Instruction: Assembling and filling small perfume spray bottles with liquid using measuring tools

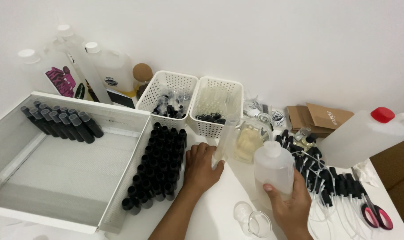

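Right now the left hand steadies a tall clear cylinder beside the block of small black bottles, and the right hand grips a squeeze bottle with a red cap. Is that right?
Not quite. In the head view the squeeze bottle in the right hand has a white cap with a bent spout; the red cap belongs to the large jug lying further right. The left hand does steady the tall clear cylinder beside the small black bottles.
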